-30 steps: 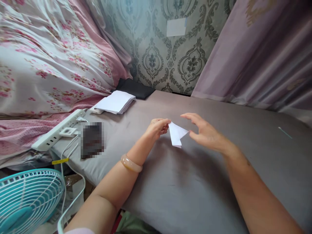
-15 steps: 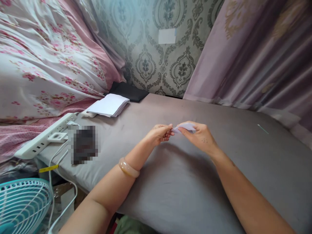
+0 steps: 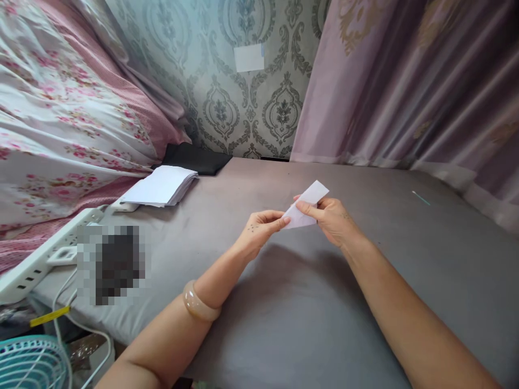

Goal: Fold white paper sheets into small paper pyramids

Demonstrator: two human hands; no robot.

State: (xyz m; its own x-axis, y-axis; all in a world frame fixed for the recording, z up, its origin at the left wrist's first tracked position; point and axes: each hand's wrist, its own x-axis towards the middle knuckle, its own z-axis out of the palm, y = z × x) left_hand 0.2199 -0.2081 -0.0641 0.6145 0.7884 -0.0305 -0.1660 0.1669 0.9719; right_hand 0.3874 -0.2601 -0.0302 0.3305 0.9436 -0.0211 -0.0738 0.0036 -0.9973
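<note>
A folded piece of white paper (image 3: 307, 202) is held up between both hands above the grey bed sheet. My left hand (image 3: 261, 227) pinches its lower left corner, thumb on top. My right hand (image 3: 330, 219) grips the right side, with the thumb pressed flat over the folded layers and the fingers behind. One narrow end of the paper points up and away to the right. The fingers behind the paper are partly hidden.
A stack of white paper (image 3: 160, 185) lies at the left beside a black folder-like item (image 3: 197, 159). A power strip (image 3: 52, 251), cables and a blurred-out dark object (image 3: 119, 265) are nearer. A turquoise fan (image 3: 32, 362) stands lower left; a cotton swab (image 3: 420, 198) lies right.
The paper has turned so its broad folded face now shows, one end pointing up. My right hand has shifted its grip along it. The camera view has swung slightly right.
</note>
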